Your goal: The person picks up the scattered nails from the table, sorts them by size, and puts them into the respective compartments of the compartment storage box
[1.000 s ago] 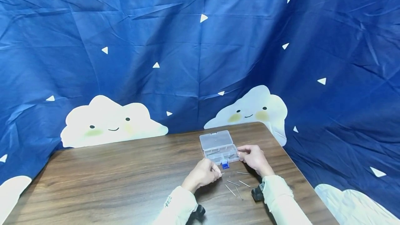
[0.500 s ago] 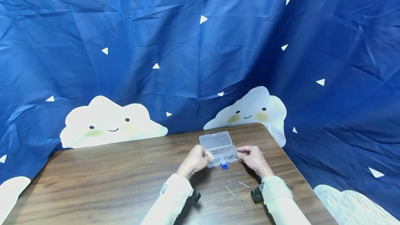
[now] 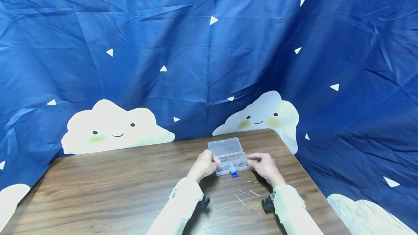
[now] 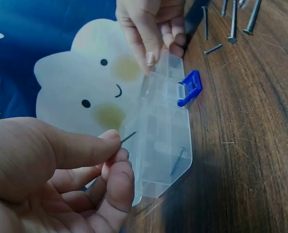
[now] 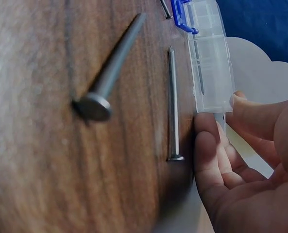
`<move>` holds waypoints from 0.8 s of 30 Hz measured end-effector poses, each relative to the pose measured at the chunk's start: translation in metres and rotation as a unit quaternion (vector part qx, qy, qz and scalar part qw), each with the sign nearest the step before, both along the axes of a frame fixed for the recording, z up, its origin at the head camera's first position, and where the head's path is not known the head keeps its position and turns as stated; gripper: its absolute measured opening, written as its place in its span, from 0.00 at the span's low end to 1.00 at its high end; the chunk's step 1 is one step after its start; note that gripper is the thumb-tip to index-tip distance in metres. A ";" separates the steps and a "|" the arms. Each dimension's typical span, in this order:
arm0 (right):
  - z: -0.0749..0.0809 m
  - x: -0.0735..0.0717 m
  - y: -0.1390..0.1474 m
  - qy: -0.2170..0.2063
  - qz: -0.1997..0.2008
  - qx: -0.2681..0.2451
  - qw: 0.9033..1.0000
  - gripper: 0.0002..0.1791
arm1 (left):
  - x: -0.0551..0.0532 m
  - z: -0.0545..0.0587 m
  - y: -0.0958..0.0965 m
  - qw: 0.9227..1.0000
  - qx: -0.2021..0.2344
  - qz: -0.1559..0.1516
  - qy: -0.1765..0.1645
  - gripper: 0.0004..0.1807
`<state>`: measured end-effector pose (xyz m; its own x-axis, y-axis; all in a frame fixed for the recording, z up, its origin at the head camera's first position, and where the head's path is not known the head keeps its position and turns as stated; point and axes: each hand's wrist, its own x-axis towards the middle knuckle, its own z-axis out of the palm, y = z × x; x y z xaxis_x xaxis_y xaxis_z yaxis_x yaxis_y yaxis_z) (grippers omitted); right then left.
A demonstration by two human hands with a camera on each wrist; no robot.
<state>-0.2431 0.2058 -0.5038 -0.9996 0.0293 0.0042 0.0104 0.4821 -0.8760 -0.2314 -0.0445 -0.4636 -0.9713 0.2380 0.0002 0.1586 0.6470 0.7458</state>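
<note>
A clear plastic box (image 3: 225, 148) with a blue latch (image 3: 234, 173) stands on the table, its lid raised at the back. My left hand (image 3: 203, 164) is over the box's left end, pinching a small nail (image 4: 128, 137) between thumb and index finger, its tip pointing over the box. Inside lies another nail (image 4: 177, 162), seen through the front wall. At the opposite end, my right hand (image 3: 263, 165) grips the box's wall, thumb on the upper edge and fingers lower down, as the right wrist view shows.
Several loose nails (image 3: 240, 200) lie on the wooden table (image 3: 114, 188) in front of the box; one long nail (image 5: 173, 107) is close to the right fingers. A blue curtain (image 3: 147, 46) with white clouds hangs behind the table. Both wrists wear black cameras (image 3: 268, 203).
My left hand has moved from in front of the box, near the loose nails, back and left to its left end, carrying the nail. The right hand has stayed on the box.
</note>
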 end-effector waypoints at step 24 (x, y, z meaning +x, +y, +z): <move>0.000 -0.002 0.000 0.001 -0.002 0.012 1.000 0.12 | -0.007 -0.009 0.017 0.991 -0.119 -0.010 0.053 0.11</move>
